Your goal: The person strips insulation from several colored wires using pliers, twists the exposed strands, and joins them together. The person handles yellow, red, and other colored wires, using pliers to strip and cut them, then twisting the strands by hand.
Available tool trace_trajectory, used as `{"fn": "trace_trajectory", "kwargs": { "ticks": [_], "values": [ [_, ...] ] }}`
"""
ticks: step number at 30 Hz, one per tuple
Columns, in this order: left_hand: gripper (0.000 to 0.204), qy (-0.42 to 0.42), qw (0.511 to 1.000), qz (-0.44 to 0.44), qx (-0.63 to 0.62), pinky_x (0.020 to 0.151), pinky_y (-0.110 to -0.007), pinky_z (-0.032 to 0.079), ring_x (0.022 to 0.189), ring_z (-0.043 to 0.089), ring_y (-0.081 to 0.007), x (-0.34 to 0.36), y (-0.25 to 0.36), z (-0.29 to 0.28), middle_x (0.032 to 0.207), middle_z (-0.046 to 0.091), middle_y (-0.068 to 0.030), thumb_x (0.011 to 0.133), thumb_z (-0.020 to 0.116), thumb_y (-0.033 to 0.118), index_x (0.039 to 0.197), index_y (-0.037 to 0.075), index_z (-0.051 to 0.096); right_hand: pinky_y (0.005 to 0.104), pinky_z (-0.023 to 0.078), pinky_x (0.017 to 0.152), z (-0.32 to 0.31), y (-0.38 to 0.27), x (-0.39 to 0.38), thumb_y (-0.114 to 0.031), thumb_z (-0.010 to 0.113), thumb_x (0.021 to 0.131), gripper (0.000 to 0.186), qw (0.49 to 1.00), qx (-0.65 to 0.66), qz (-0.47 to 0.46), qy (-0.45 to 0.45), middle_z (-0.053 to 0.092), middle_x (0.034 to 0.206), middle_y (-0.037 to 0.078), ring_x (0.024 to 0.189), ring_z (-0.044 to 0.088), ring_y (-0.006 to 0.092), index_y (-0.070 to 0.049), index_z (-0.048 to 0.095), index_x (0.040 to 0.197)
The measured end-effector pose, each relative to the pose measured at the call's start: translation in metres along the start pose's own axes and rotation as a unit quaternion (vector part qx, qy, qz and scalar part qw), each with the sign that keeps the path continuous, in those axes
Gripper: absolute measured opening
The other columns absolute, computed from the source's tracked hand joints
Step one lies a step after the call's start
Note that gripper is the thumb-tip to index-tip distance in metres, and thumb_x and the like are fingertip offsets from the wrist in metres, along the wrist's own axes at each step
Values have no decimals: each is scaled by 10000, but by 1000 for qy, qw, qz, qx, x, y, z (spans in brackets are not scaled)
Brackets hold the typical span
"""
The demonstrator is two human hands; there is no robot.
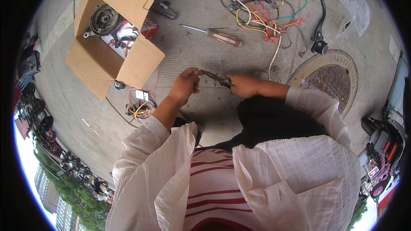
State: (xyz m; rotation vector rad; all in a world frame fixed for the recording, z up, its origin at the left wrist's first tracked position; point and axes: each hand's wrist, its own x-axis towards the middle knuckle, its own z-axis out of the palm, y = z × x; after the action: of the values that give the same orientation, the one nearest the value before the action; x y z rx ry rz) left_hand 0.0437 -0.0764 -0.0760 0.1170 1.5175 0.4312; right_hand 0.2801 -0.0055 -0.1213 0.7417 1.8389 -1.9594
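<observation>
Left hand (185, 86) closed, thumb and fingers pinching a thin yellow wire (199, 100) by the tip of dark pliers (215, 78); a loose length hangs below. Right hand (243, 86) wraps the handles, nose aimed leftward at the pinch, probably so one hand steadies the wire for the tool. Whether the jaws bite it: cannot tell. Screwdriver (224, 38) and tangled cables (263, 8) lie ahead on the concrete, presumably for easy reach.
</observation>
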Motion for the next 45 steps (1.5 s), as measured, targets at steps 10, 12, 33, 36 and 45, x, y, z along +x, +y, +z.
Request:
{"fn": "trace_trajectory", "kwargs": {
  "ticks": [10, 12, 33, 36, 45],
  "values": [
    [287, 252, 819, 323, 402, 737, -406, 498, 799, 633, -316, 38, -47, -8, 916, 646, -199, 933, 551, 222, 1043, -29, 634, 462, 472, 907, 4, -7, -8, -72, 614, 803, 655, 976, -216, -1, 39, 590, 1152, 258, 1064, 570, 422, 34, 359, 1397],
    [271, 183, 906, 219, 313, 722, -397, 501, 808, 633, -297, 27, -16, 8, 938, 645, -174, 922, 571, 220, 1067, -2, 626, 455, 480, 893, -1, -12, -12, -87, 609, 806, 611, 965, -260, -14, 38, 600, 1134, 237, 1040, 584, 405, 26, 403, 1370],
    [195, 452, 821, 215, 274, 711, -397, 507, 782, 641, -316, 77, 16, -22, 808, 652, -141, 777, 668, 139, 908, 21, 585, 461, 480, 848, -13, 1, -16, -93, 520, 819, 309, 927, -372, -55, -12, 617, 1044, 177, 982, 597, 357, 1, 568, 1110],
    [204, 421, 844, 222, 248, 745, -418, 497, 809, 635, -331, 78, 10, -33, 848, 645, -150, 801, 667, 172, 913, 22, 585, 459, 478, 851, -16, 3, -16, -98, 520, 820, 302, 927, -372, -52, -10, 615, 1047, 169, 978, 594, 354, -6, 570, 1104],
    [205, 378, 856, 231, 265, 741, -382, 514, 808, 667, -299, 92, 45, -11, 860, 686, -165, 816, 705, 187, 907, 11, 652, 454, 472, 857, -14, 7, -19, -100, 525, 813, 279, 925, -374, -67, 9, 610, 1027, 159, 959, 592, 350, -11, 569, 1074]
  ]
}}
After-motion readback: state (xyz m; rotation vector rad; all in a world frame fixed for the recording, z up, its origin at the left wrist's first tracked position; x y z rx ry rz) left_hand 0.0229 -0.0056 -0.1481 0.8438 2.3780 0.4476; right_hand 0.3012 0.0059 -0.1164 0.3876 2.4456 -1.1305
